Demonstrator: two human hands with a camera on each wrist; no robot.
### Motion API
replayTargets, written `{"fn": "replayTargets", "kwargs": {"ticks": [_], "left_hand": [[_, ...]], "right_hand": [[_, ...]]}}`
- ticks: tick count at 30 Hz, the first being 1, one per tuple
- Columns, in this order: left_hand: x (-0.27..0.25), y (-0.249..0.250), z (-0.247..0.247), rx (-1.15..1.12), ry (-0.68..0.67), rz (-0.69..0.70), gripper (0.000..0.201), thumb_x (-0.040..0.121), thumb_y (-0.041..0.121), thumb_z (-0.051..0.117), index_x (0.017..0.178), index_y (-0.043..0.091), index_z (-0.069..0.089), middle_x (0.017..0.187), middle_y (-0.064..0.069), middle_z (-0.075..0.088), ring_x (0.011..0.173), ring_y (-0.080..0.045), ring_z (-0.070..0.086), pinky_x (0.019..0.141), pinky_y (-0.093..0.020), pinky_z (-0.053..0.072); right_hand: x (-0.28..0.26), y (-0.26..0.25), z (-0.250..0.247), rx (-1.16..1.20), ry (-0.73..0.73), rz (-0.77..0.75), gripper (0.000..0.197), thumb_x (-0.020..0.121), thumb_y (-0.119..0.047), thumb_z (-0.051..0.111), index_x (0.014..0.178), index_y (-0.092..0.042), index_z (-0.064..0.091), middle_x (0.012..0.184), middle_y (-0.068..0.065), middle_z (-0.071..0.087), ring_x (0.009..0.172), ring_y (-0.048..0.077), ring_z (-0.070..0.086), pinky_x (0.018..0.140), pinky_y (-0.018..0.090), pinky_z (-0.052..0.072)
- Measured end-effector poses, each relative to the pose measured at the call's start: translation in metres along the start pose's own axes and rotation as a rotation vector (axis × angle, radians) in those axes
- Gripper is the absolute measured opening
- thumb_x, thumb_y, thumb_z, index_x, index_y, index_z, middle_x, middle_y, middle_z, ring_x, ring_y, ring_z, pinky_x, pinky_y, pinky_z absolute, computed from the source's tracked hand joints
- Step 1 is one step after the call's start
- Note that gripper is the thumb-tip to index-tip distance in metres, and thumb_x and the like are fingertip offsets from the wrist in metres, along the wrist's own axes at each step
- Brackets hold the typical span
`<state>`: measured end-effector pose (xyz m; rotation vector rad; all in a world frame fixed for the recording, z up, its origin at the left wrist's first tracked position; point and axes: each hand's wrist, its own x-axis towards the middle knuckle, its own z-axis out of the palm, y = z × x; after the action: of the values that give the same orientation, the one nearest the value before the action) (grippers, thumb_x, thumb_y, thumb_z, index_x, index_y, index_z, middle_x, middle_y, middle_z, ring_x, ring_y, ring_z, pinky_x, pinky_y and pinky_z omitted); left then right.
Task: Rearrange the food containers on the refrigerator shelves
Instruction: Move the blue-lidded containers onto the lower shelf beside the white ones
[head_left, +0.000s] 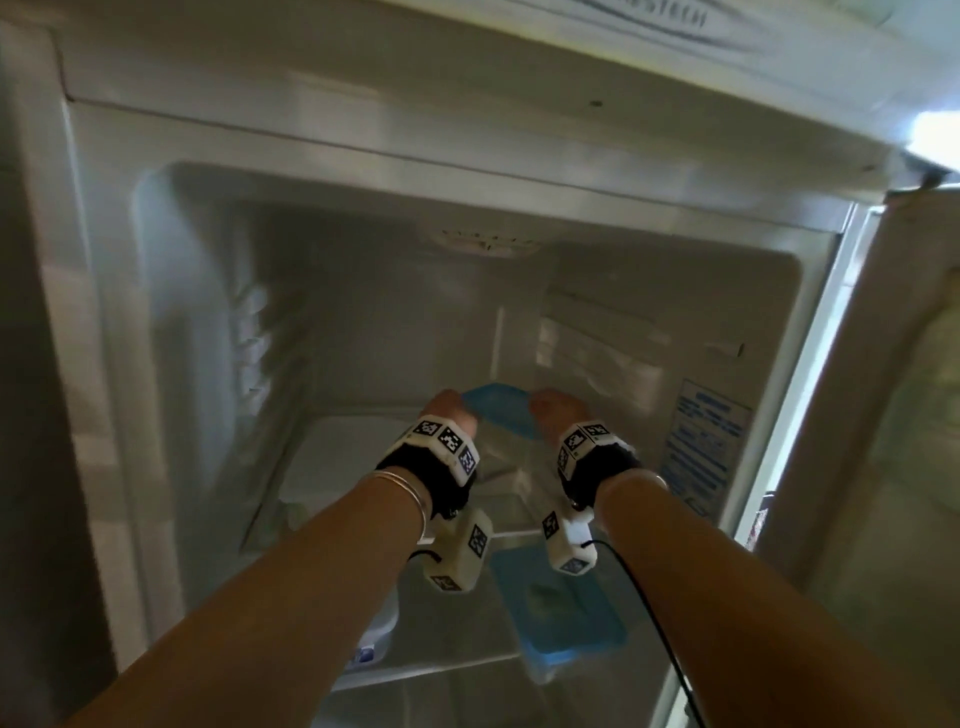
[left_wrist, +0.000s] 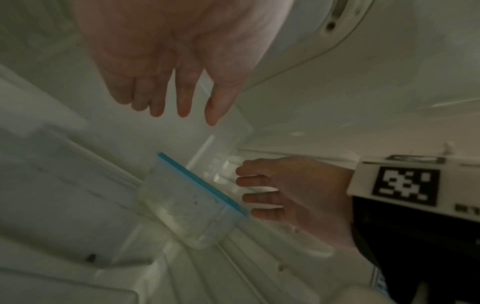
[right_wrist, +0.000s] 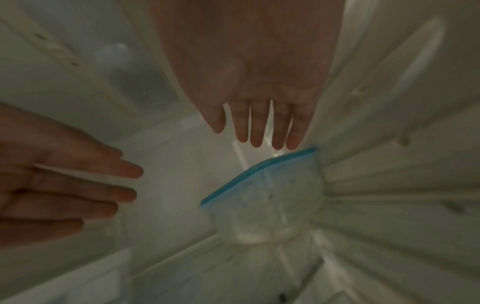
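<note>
A clear food container with a blue lid (head_left: 497, 413) stands on the upper refrigerator shelf (head_left: 332, 467), towards the back. My left hand (head_left: 450, 408) is just left of it and my right hand (head_left: 551, 406) just right of it. In the left wrist view the left hand (left_wrist: 168, 88) hangs above the container (left_wrist: 187, 207) with straight fingers, holding nothing. The right wrist view shows the right hand (right_wrist: 259, 107) with its fingers straight too, their tips close to the lid's corner on the container (right_wrist: 267, 199). Neither hand grips the container.
A second container with a blue lid (head_left: 561, 608) sits on the lower shelf, beneath my right wrist. A white tub (head_left: 382, 631) stands at lower left under my left forearm. The fridge's side walls are close, and the open door (head_left: 883, 415) is on the right.
</note>
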<state>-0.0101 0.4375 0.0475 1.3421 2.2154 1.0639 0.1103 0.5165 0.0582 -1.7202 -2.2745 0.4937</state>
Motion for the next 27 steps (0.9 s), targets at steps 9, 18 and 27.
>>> {"fn": "replayTargets", "kwargs": {"ticks": [9, 18, 27], "left_hand": [[0.050, 0.023, 0.058, -0.002, -0.069, -0.014, 0.049, 0.093, 0.022, 0.054, 0.135, -0.001, 0.045, 0.140, -0.020, 0.049, 0.129, -0.031, 0.049, 0.106, -0.035, 0.039], [0.077, 0.016, 0.069, 0.030, -0.076, -0.089, 0.050, 0.093, 0.022, 0.053, 0.138, 0.001, 0.043, 0.146, -0.019, 0.042, 0.135, -0.030, 0.042, 0.112, -0.038, 0.033], [0.072, 0.003, 0.050, 0.022, -0.087, -0.116, 0.046, 0.095, 0.010, 0.049, 0.139, -0.003, 0.041, 0.144, -0.020, 0.045, 0.133, -0.029, 0.045, 0.097, -0.028, 0.040]], "right_hand": [[0.051, 0.030, -0.004, -0.063, -0.087, 0.026, 0.047, 0.100, -0.030, 0.036, 0.141, -0.008, 0.041, 0.147, 0.012, 0.042, 0.131, 0.027, 0.046, 0.103, 0.033, 0.038], [0.074, 0.037, 0.001, -0.041, -0.145, 0.021, 0.054, 0.100, -0.031, 0.033, 0.149, -0.012, 0.024, 0.155, 0.011, 0.028, 0.139, 0.029, 0.034, 0.114, 0.036, 0.031], [0.072, 0.034, 0.004, -0.060, -0.132, 0.036, 0.057, 0.096, -0.042, 0.040, 0.143, -0.009, 0.035, 0.149, 0.013, 0.039, 0.134, 0.030, 0.042, 0.108, 0.039, 0.035]]}}
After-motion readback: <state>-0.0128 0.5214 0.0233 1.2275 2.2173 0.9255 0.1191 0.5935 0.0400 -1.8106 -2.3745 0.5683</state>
